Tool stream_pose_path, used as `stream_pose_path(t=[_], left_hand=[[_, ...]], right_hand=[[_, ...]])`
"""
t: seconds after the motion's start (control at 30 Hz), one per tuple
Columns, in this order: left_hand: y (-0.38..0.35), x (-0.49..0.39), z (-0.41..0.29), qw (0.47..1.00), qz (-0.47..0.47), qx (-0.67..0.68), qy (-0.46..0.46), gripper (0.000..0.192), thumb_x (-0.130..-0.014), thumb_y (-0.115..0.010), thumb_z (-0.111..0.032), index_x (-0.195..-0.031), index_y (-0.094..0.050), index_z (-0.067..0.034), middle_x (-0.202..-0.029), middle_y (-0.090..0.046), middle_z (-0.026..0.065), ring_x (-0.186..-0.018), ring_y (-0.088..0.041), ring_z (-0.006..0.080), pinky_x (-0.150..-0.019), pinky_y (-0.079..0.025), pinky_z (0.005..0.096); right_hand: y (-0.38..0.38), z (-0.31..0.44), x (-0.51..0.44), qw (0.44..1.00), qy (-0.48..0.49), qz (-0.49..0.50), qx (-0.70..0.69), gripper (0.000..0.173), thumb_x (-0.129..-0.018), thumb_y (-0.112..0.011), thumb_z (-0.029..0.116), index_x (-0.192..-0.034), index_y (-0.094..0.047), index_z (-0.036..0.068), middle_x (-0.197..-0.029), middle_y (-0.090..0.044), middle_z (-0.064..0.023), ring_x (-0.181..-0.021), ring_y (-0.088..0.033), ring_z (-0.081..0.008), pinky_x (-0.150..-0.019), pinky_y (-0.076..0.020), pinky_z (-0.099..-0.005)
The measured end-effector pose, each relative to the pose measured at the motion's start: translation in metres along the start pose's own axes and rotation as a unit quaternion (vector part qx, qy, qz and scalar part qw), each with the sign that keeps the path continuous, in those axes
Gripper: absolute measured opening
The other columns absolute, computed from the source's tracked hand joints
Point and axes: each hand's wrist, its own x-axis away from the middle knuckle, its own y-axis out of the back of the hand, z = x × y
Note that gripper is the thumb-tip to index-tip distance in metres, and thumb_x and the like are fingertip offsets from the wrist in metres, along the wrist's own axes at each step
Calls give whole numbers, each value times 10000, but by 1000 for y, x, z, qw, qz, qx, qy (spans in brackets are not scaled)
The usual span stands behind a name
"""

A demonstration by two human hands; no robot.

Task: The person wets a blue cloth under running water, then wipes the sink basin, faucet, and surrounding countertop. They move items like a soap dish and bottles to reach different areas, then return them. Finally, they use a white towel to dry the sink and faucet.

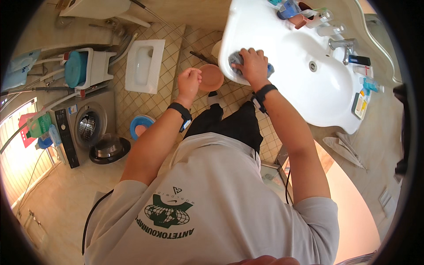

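My right hand (253, 64) presses on a bunched grey-blue cloth (236, 60) at the left rim of the white ceramic washbasin (281, 79); part of the cloth shows on the right side of the hand. My left hand (189, 82) is held in the air over the tiled floor, fingers curled in, with nothing visible in it. Just right of the left hand is a round orange-pink plastic basin (211, 78), lower down. The basin's metal tap (343, 44) and its drain (312, 66) lie to the right of my right hand.
Bottles and a blue cup (288, 10) stand on the washbasin's top edge, with a soap dish (359, 105) at lower right. Left are a squat toilet (145, 66), a front-loading washing machine (86, 127), a black-rimmed bowl (109, 149) and a blue basin (140, 127) on the floor.
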Motion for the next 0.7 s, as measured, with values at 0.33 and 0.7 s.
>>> stream_pose_path(t=[0.33, 0.7], left_hand=[[-9, -16, -8, 999, 26, -23, -2, 234, -1041, -536, -95, -958, -725, 17, -797, -675, 45, -709, -628, 122, -663, -525, 283], [-1, -23, 0, 1000, 6, 2, 21, 242, -1065, -537, -112, -976, -719, 19, -814, -669, 42, -704, -610, 126, -661, -522, 289]], right_hand=[[30, -21, 22, 992, -21, 121, 1, 477, -802, -901, 395, -1192, -734, 177, -1158, -706, -58, -1170, -596, -350, -1000, -466, -532], [-8, 16, -8, 1000, -19, -11, -6, 480, -798, -884, 435, -1182, -746, 183, -1092, -700, -55, -1110, -611, -340, -914, -474, -517]])
